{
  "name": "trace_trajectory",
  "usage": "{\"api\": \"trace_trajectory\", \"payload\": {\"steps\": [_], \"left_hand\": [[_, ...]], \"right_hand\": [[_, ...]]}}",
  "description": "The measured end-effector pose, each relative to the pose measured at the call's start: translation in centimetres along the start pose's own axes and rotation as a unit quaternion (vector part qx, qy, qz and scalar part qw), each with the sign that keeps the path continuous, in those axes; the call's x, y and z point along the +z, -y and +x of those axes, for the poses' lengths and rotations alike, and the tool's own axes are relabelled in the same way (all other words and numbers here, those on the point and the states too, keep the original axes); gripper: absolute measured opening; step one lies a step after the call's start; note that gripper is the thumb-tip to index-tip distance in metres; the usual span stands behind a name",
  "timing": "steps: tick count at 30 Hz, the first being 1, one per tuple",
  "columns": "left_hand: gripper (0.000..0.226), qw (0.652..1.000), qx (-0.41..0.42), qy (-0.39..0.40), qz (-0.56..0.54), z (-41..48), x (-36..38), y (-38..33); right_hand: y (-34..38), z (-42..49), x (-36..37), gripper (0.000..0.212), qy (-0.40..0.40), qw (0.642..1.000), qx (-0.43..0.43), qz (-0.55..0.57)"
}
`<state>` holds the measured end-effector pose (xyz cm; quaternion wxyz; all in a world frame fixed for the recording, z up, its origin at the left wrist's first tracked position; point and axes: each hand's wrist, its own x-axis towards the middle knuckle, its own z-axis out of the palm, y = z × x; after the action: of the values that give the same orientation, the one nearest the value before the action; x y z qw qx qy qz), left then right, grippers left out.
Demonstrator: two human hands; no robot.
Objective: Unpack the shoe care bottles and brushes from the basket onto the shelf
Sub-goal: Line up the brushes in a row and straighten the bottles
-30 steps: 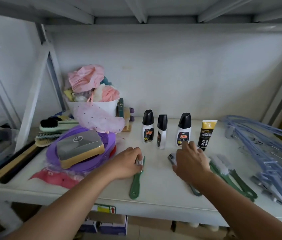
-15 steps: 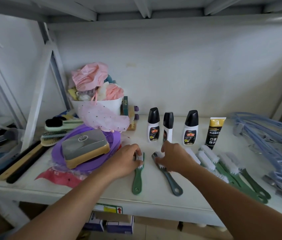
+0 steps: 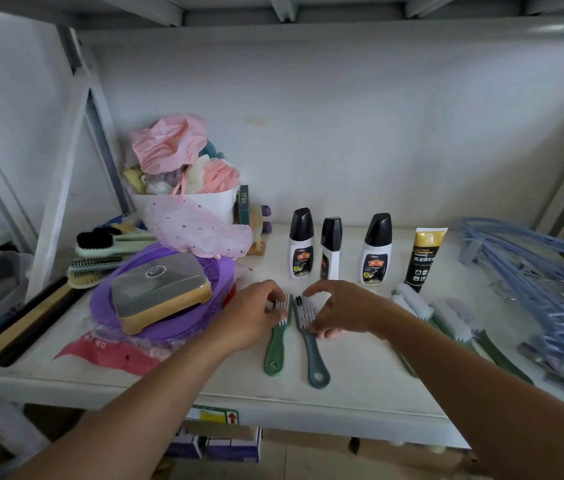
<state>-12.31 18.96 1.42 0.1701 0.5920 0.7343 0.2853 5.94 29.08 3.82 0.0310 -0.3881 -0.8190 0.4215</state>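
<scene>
On the shelf point(image 3: 360, 396) at centre frame, the left grip point(image 3: 253, 318) clasps the head of a green brush point(image 3: 275, 348); just right of it, the right grip point(image 3: 346, 311) pinches a grey brush point(image 3: 313, 358) lying alongside. Bottles point(image 3: 301, 244) and a tube point(image 3: 424, 259) stand upright behind.

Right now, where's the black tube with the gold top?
In the head view, the black tube with the gold top stands upright toward the back of the white shelf, right of centre, between the rightmost black-capped white bottle and the blue hangers.
</scene>
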Motion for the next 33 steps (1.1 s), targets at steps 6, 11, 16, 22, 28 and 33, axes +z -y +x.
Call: {"api": "trace_trajectory", "payload": {"steps": [6, 11, 16, 22, 28, 33], "left_hand": [[0.016, 1.000, -0.004, 0.010, -0.014, 0.3, 0.4, -0.1], [0.022, 1.000, 0.000, 0.007, 0.001, 0.6, 0.6, -0.4], [0.022, 1.000, -0.006, 0.005, -0.001, 0.6, 0.7, -0.3], [0.018, 0.999, -0.021, 0.001, -0.026, 0.6, 0.0, -0.1], [0.020, 0.999, -0.015, 0.007, -0.036, 0.7, -0.1, 0.2], [0.021, 0.999, -0.014, 0.010, -0.038, 0.8, -0.1, 0.5]], "right_hand": [[-1.0, 0.6, 0.5, 0.056, -0.071, 0.995, -0.007, -0.071], [-1.2, 1.2, 1.1, 0.059, -0.113, 0.989, -0.007, -0.095], [-1.0, 1.5, 1.1, 0.061, -0.130, 0.985, -0.031, -0.110], [-1.1, 1.4, 1.4, 0.060, -0.117, 0.989, -0.052, -0.079], [-1.2, 1.7, 1.6, 0.057, -0.119, 0.988, -0.058, -0.085], [-1.0, 1.7, 1.7, 0.057, -0.110, 0.990, -0.051, -0.077]]}}
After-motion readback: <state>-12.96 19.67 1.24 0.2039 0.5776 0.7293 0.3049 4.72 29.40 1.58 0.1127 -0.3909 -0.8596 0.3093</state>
